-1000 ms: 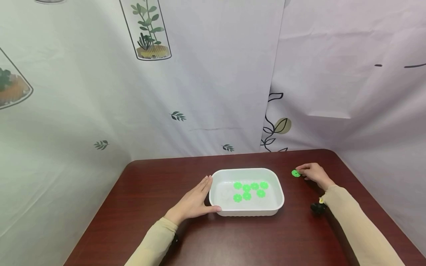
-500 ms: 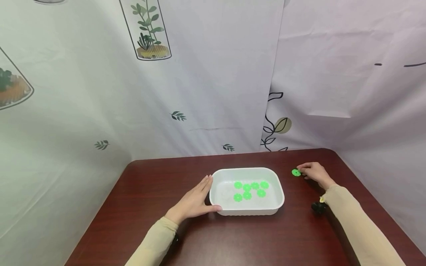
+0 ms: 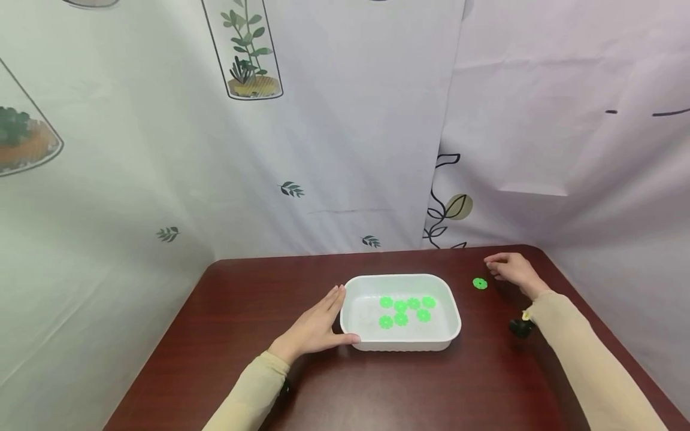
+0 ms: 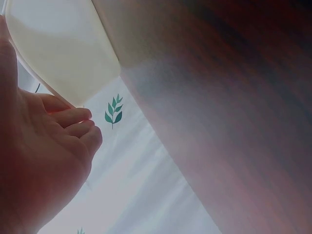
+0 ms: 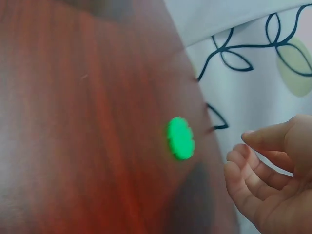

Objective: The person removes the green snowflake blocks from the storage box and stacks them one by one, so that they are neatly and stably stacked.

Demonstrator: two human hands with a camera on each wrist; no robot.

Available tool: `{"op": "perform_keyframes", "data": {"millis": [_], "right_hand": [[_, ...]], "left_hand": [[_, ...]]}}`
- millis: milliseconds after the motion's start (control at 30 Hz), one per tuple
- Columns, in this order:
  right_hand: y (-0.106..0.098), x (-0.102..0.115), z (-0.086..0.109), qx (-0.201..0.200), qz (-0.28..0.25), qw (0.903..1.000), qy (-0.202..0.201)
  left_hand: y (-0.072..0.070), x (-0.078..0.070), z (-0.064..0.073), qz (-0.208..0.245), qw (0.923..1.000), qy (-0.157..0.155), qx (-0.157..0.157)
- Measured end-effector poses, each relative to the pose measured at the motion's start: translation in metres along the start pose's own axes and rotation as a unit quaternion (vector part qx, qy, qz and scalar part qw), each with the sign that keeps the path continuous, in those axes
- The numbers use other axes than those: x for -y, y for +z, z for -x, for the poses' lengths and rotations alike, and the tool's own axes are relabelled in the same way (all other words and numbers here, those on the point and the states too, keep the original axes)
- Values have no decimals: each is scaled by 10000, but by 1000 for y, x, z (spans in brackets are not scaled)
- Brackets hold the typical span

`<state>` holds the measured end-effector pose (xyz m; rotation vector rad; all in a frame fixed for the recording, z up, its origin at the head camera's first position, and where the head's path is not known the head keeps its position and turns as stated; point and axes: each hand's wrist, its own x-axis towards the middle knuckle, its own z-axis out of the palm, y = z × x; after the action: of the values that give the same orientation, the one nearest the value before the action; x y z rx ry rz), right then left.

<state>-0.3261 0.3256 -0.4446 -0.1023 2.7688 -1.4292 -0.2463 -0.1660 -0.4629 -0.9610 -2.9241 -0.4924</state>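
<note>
A white rectangular tub (image 3: 399, 345) stands on the dark red table, with several flat green flower-shaped discs (image 3: 401, 319) spread over its bottom. My left hand (image 3: 312, 328) rests along the tub's left side, fingers straight against the wall and thumb at the front rim. In the left wrist view those fingers (image 4: 78, 124) touch the tub's outer wall. One more green disc (image 3: 480, 284), with a small centre hole, lies on the table right of the tub. Just beyond and right of it, my right hand (image 3: 514, 270) hovers with fingers loosely bent and nothing between them.
A patterned white cloth (image 3: 345, 149) hangs behind the table and along both sides. The table's back edge (image 3: 302, 256) runs close behind the tub and the right hand. A small black device (image 3: 520, 327) sits at the right wrist.
My right hand has let go of the green disc and drawn up and away to the right. The disc stays on the table. My left hand keeps its place at the tub.
</note>
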Motion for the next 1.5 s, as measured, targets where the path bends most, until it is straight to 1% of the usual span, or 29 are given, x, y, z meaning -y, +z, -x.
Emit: {"op": "perform_keyframes", "data": {"millis": [233, 400, 600, 733, 867, 967, 1067, 1100, 1200, 1333, 1433, 1500], "right_hand": [[-4, 37, -11, 40, 94, 9996, -270], [2, 66, -18, 48, 110, 9993, -356], [20, 96, -26, 196, 149, 9980, -577], [34, 113, -28, 409, 227, 9955, -827], [49, 128, -26, 663, 422, 9900, -1168], [62, 136, -24, 897, 570, 9843, -1407], [76, 142, -22, 1174, 736, 9787, -1517], [81, 144, -22, 1298, 808, 9755, -1584], [95, 151, -19, 1643, 1178, 9615, -1863], [112, 157, -18, 2108, 1651, 9366, -2260], [123, 158, -19, 2462, 1796, 9240, -2309], [129, 159, -20, 2646, 1857, 9185, -2277]], "left_hand": [[-1, 2, -2, -31, 9998, -124, 127], [-2, 3, -3, 14, 10000, -58, 48], [-6, 3, -5, 71, 9999, -117, 83], [-8, 3, -7, 48, 9998, -152, 87], [-8, 5, -8, 33, 9999, -100, 54], [-6, 4, -7, 37, 9999, -95, 71], [-5, 2, -7, 33, 9999, -104, 85], [-5, 2, -6, 41, 9999, -116, 85], [-3, 1, -5, 79, 9998, -136, 82], [-2, 0, -2, 149, 9997, -163, 99], [0, 0, -1, 120, 9997, -175, 113], [0, -1, 0, 108, 9997, -176, 99]]}}
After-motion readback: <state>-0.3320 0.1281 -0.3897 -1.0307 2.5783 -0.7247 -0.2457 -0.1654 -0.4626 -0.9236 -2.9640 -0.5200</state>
